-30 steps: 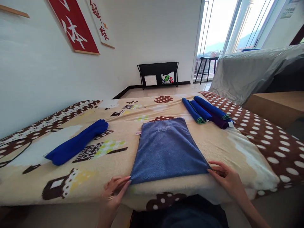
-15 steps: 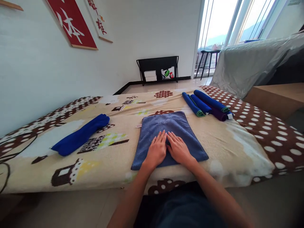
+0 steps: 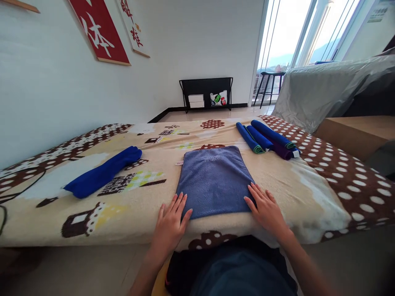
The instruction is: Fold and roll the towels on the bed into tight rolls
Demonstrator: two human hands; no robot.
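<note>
slate-blue towel [image 3: 214,181] spread flat (lettering at its far edge), patterned blanket [image 3: 286,185] beneath it. left hand [image 3: 171,220] open, fingers splayed at the towel's near left corner; right hand [image 3: 267,209] open, flat on its near right corner. rolled towels [image 3: 268,139] beyond its far right.

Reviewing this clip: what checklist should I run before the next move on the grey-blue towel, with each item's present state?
1. Grey-blue towel lies flat on the blanket: ok.
2. Left hand flat at its near left corner: ok.
3. Right hand flat at its near right corner: ok.
4. Both hands empty: ok.
5. Rolled towels and bright blue towel lie clear of it: ok.
6. Layers underneath aligned: cannot tell.
</note>
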